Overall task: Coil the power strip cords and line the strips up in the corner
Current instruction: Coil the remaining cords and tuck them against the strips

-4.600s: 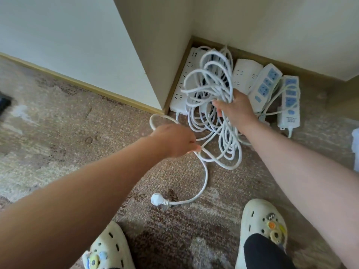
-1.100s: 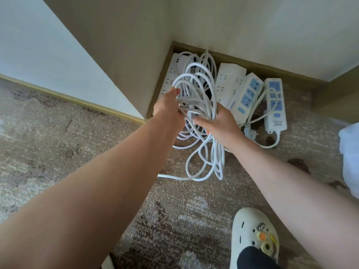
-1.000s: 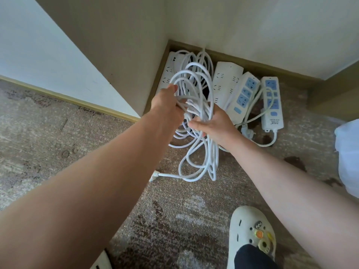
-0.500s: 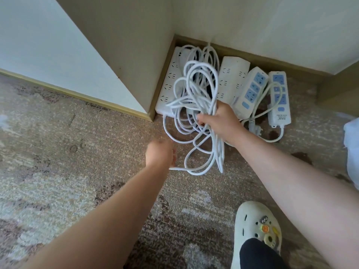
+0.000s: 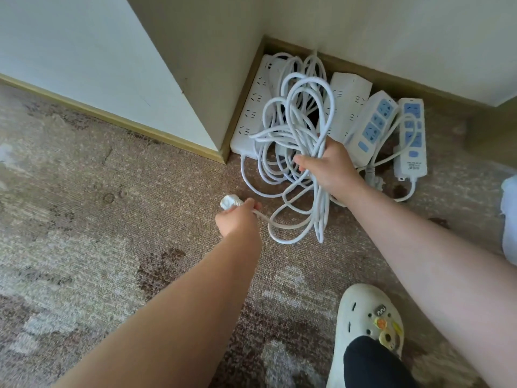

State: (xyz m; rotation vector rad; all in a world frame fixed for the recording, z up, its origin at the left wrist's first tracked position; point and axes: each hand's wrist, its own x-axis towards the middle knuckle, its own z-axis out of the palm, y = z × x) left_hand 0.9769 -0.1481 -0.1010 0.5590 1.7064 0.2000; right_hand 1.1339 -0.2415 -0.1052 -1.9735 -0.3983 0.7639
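Note:
A thick bundle of white cord loops [image 5: 300, 127] hangs from my right hand [image 5: 330, 168], which grips the loops at their middle above the carpet. My left hand [image 5: 236, 219] holds the cord's free end just behind its white plug [image 5: 229, 202], low over the carpet and left of the bundle. In the wall corner lie several power strips side by side: a long white one [image 5: 251, 107] against the left wall, another white one [image 5: 349, 99], and two with blue sockets [image 5: 373, 124] [image 5: 411, 135]. The bundle hides part of the white strips.
A loose cord and plug [image 5: 376, 177] lie between the blue-socket strips. My cream clog [image 5: 372, 317] stands on the patterned carpet at the lower right. A pale blue-white object [image 5: 509, 219] sits at the right edge. Walls with skirting boards close the corner.
My left hand let go of the top of the bundle, dropped to the carpet and picked up the cord end by the plug. My right hand kept its grip on the loops.

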